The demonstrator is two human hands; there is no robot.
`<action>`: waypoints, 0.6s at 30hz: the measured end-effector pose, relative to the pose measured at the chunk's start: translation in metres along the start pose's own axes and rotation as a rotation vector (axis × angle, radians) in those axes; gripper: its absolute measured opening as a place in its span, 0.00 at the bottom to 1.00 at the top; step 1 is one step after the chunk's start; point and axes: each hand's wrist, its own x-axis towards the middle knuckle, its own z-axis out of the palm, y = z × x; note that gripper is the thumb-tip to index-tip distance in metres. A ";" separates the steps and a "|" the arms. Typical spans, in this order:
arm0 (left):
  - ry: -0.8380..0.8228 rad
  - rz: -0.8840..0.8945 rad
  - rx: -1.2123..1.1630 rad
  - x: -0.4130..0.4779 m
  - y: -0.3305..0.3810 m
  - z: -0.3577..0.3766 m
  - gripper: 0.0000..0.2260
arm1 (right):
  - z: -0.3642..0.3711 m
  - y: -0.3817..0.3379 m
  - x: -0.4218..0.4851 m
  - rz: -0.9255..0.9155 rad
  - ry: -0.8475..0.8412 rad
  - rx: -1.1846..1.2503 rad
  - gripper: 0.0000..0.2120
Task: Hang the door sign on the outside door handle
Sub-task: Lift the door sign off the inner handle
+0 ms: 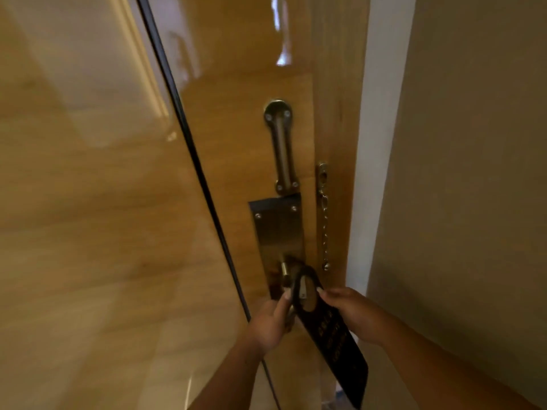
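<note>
door sign (331, 329) between both hands

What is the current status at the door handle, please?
Both hands, left hand and right hand, on door sign. Loop around door handle. Nothing blocking.

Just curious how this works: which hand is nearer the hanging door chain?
Right. The right hand grips the door sign just below the door chain; the left hand holds the sign's far edge, farther away.

Gold lettering in rows on the black door sign (331, 335), too blurred to read
</note>
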 end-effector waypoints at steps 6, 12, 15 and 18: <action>-0.049 -0.019 0.093 -0.067 0.013 0.010 0.24 | -0.003 0.031 -0.023 0.095 -0.139 0.071 0.19; 0.027 -0.006 0.519 -0.138 0.030 0.011 0.32 | 0.026 0.045 -0.085 0.124 -0.071 0.014 0.18; 0.053 -0.018 0.570 -0.185 0.033 0.021 0.35 | 0.050 0.066 -0.134 0.071 -0.063 -0.039 0.19; 0.039 -0.032 0.660 -0.236 0.031 0.027 0.34 | 0.074 0.091 -0.186 0.012 -0.072 -0.098 0.18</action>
